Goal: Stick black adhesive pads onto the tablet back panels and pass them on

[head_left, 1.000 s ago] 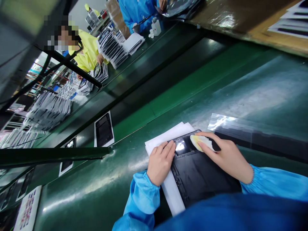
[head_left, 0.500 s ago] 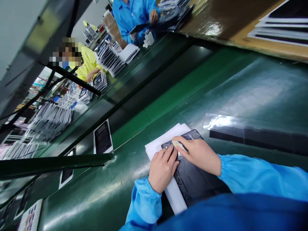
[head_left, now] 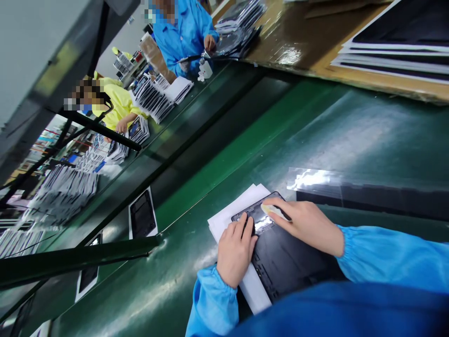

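Note:
A black tablet housing (head_left: 294, 257) lies at a slant on white sheets (head_left: 229, 210) in front of me, its lower end hidden by my blue clothing. A shiny strip (head_left: 263, 223) crosses its upper part. My left hand (head_left: 235, 252) rests on the housing's left edge with its fingers stretched out, the fingertips beside the strip. Between thumb and fingers, my right hand (head_left: 308, 222) pinches a small whitish pad (head_left: 275, 211) with a yellowish tip and a dark edge. That pad is over the housing's top end, at the right of the strip.
Right of the housing lies a clear plastic strip (head_left: 312, 180) with a dark band. Dark panels in white sheets (head_left: 393, 58) are stacked on a cardboard-topped surface. A green metal bar (head_left: 80, 255) crosses the left; a framed panel (head_left: 143, 213) lies beyond. Two co-workers sit across the line.
My right hand has slid the pad rightward across the housing's top, away from my left hand, uncovering more of the shiny strip. My left hand stays on the edge. The view has shifted slightly.

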